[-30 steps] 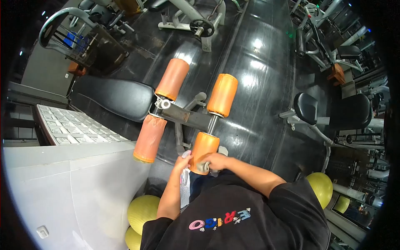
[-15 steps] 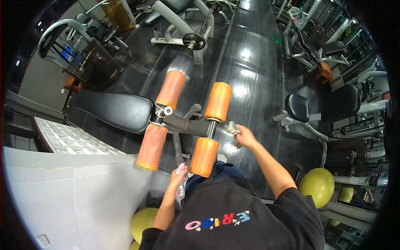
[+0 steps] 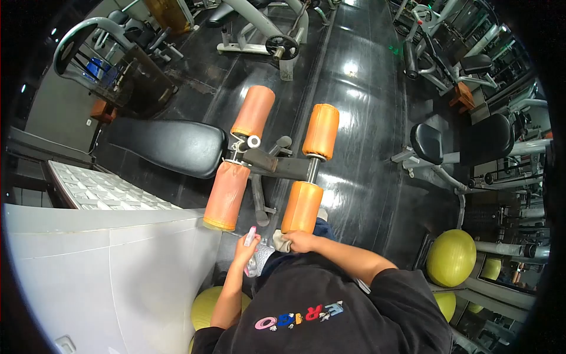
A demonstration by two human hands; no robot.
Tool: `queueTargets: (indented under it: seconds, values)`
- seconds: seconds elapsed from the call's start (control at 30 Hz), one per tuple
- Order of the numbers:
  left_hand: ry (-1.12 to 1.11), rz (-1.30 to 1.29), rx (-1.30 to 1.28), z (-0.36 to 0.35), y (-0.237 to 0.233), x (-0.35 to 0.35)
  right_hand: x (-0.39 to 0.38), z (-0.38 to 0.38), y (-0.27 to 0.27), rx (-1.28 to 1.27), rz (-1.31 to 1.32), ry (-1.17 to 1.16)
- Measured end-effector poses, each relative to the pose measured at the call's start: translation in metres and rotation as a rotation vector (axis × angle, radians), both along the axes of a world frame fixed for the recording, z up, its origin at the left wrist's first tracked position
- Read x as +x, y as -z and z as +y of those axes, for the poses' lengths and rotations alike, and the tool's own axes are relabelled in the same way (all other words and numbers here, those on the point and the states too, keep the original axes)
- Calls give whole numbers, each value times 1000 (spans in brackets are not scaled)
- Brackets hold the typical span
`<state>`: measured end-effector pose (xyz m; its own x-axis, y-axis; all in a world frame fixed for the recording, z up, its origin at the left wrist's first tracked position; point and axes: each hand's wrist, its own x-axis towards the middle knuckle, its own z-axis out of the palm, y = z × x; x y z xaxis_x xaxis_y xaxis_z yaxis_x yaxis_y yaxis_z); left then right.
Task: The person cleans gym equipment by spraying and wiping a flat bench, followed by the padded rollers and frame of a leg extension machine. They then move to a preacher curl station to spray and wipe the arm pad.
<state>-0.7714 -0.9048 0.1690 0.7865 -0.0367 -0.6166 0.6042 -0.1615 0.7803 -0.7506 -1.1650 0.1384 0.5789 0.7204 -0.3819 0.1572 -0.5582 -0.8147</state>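
My left hand [image 3: 243, 252] is wrapped round a clear spray bottle with a pink and white top [image 3: 250, 236], low in front of my body. My right hand [image 3: 300, 241] grips a crumpled light-grey cloth [image 3: 281, 241] at the near end of the lower orange roller pad [image 3: 302, 206]. The upper orange pad [image 3: 321, 130] sits on the same metal bar. Two faded salmon-coloured roller pads [image 3: 226, 196] flank the front of a black padded bench [image 3: 168, 146].
A pale curved panel [image 3: 112, 277] takes up the lower left. Yellow exercise balls [image 3: 451, 258] lie on both sides of me. A seated machine with black pads [image 3: 486, 138] stands at the right, a weight machine [image 3: 265, 44] at the top. Dark, shiny flooring [image 3: 359, 118] runs between them.
My right hand has swung left and inward with the cloth, from right of the orange pads to the lower pad's near end. My left hand still holds the spray bottle. The view has shifted slightly.
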Motion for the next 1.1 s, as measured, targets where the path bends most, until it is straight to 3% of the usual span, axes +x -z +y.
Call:
queueTargets:
  seconds: [0.1, 0.17, 0.23, 0.33, 0.57, 0.7, 0.87, 1.03, 1.1]
  values:
    - [-40, -37, -8, 7, -8, -13, 20, -16, -63, 30, -20, 61]
    - [-73, -104, -46, 9, -2, -19, 30, -23, -104, 45, 235, 330]
    - [-101, -141, -59, 1, -7, -16, 33, -36, -95, 45, 238, 403]
    - [-108, -322, -12, -21, -11, -3, 40, -47, -101, 228, 479, 723]
    - [-161, -299, 186, -72, -61, 33, 50, -84, -106, 44, 341, 518]
    - [-208, -415, 340, -85, -45, 46, 81, -114, -104, 111, 417, 515]
    - [-378, -199, 304, -120, -81, 64, 144, -168, -110, 127, 400, 484]
    - [-600, -281, 493, -180, -68, 77, 202, -233, -92, 257, 358, 496]
    - [-641, -196, 454, -204, -77, 82, 219, -255, -91, 143, 393, 532]
